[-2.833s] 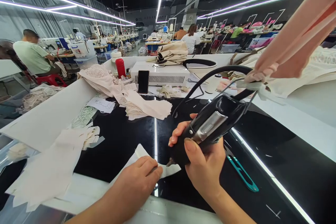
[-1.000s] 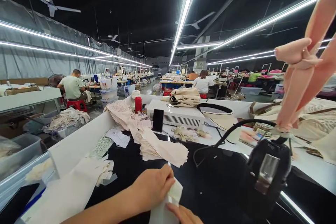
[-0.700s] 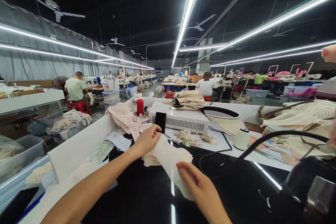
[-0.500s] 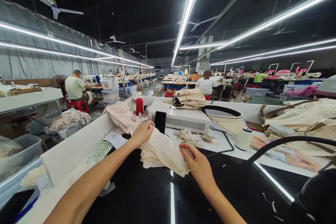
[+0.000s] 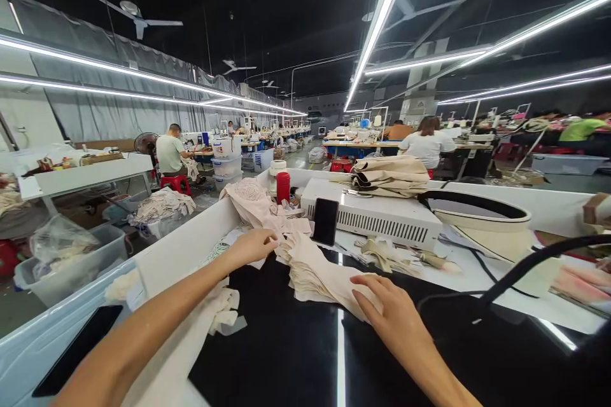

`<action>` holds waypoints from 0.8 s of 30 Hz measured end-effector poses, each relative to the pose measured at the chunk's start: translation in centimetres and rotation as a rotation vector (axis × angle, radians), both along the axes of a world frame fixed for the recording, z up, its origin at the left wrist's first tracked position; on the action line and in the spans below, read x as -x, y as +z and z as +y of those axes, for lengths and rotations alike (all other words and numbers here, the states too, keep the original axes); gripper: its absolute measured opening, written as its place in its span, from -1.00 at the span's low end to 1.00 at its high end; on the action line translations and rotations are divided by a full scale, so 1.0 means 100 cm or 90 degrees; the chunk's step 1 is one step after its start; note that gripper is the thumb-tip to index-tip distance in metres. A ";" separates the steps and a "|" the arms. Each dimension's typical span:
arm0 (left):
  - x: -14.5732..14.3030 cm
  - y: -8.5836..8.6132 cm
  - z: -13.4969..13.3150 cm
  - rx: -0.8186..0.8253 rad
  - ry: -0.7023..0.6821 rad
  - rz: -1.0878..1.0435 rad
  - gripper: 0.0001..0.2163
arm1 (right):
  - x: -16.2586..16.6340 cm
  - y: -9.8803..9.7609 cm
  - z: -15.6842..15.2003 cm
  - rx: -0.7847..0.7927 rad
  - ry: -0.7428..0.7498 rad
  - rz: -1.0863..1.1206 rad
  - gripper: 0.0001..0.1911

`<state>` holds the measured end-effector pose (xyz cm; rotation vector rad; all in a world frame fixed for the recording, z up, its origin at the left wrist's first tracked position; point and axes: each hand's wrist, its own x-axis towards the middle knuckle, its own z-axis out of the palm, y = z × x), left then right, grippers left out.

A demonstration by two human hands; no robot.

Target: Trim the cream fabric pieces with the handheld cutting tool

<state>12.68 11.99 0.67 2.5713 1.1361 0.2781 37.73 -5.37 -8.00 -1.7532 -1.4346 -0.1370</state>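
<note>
A stack of cream fabric pieces (image 5: pixel 317 276) lies on the black table surface (image 5: pixel 281 356), its layered edges fanned out at the left. My left hand (image 5: pixel 252 248) is at the stack's far left end, thumb and fingers drawn together; whatever is between the fingertips is hidden. Resting over the right end of the stack is my right hand (image 5: pixel 389 308), its fingers stretched and somewhat apart. A pale pink lace-trimmed fabric (image 5: pixel 248 200) is draped beyond my left hand. More cream pieces (image 5: pixel 224 311) hang by my left forearm.
A phone (image 5: pixel 325 221) leans on a white vented box (image 5: pixel 382 219) bearing folded fabric (image 5: pixel 391 175). A red thread cone (image 5: pixel 283 187) stands behind. At right are a cream visor-shaped piece (image 5: pixel 482 216) and a black cable (image 5: pixel 529 267). Another phone (image 5: pixel 79 350) lies left. Co-workers sit farther back.
The view has turned left. The stack has gone from partly raised between both hands to lying flatter on the table. My right fingers have spread over its end.
</note>
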 end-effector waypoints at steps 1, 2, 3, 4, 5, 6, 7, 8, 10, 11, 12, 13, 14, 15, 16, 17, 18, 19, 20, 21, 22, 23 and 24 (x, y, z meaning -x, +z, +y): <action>0.018 0.004 0.000 0.012 0.013 0.028 -0.71 | 0.005 0.000 -0.003 -0.009 0.012 -0.002 -0.64; 0.037 0.006 -0.001 0.020 0.030 0.053 -0.70 | 0.010 0.000 -0.007 -0.019 0.025 -0.004 -0.65; 0.056 0.008 -0.002 0.025 0.052 0.079 -0.71 | 0.015 -0.001 -0.010 -0.027 0.041 -0.006 -0.66; 0.074 0.008 -0.004 0.031 0.074 0.104 -0.71 | 0.020 -0.002 -0.013 -0.032 0.062 -0.007 -0.68; 0.091 0.007 -0.007 0.037 0.096 0.126 -0.71 | 0.025 -0.003 -0.016 -0.028 0.086 -0.009 -0.69; 0.106 0.004 -0.010 0.043 0.117 0.147 -0.70 | 0.030 -0.004 -0.019 -0.020 0.109 -0.010 -0.70; 0.120 0.001 -0.013 0.049 0.134 0.165 -0.70 | 0.036 -0.005 -0.021 -0.009 0.130 -0.009 -0.70; 0.131 -0.003 -0.017 0.056 0.149 0.180 -0.69 | 0.041 -0.007 -0.023 0.002 0.149 -0.008 -0.69; 0.146 -0.012 -0.025 0.069 0.166 0.198 -0.69 | 0.053 -0.008 -0.026 0.013 0.182 -0.002 -0.68; 0.150 -0.017 -0.028 0.073 0.170 0.200 -0.69 | 0.058 -0.009 -0.027 0.013 0.196 0.001 -0.68; 0.153 -0.021 -0.031 0.074 0.171 0.197 -0.69 | 0.064 -0.009 -0.028 0.011 0.209 0.003 -0.69; 0.155 -0.025 -0.033 0.073 0.170 0.190 -0.69 | 0.069 -0.008 -0.029 0.010 0.224 0.001 -0.70; 0.155 -0.028 -0.035 0.069 0.169 0.179 -0.69 | 0.075 -0.007 -0.030 0.011 0.237 -0.001 -0.71; 0.155 -0.030 -0.037 0.063 0.166 0.167 -0.69 | 0.079 -0.006 -0.031 0.012 0.248 -0.004 -0.73; 0.156 -0.032 -0.038 0.055 0.164 0.153 -0.69 | 0.084 -0.005 -0.032 0.014 0.259 -0.008 -0.74; 0.156 -0.033 -0.039 0.045 0.163 0.139 -0.70 | 0.087 -0.003 -0.034 0.016 0.268 -0.011 -0.75; 0.158 -0.034 -0.040 0.033 0.165 0.125 -0.70 | 0.091 -0.002 -0.035 0.019 0.276 -0.013 -0.75; 0.160 -0.035 -0.040 0.018 0.171 0.112 -0.70 | 0.093 -0.001 -0.036 0.020 0.282 -0.013 -0.75; 0.162 -0.035 -0.041 0.003 0.182 0.102 -0.70 | 0.096 0.000 -0.037 0.021 0.286 -0.013 -0.75; 0.165 -0.036 -0.041 -0.013 0.196 0.094 -0.70 | 0.098 0.000 -0.038 0.023 0.291 -0.012 -0.75; 0.168 -0.037 -0.041 -0.027 0.212 0.089 -0.70 | 0.099 -0.001 -0.039 0.026 0.297 -0.011 -0.75; 0.171 -0.039 -0.041 -0.038 0.229 0.087 -0.69 | 0.101 -0.002 -0.040 0.031 0.303 -0.010 -0.76; 0.174 -0.041 -0.040 -0.044 0.245 0.087 -0.69 | 0.102 -0.003 -0.040 0.038 0.310 -0.009 -0.77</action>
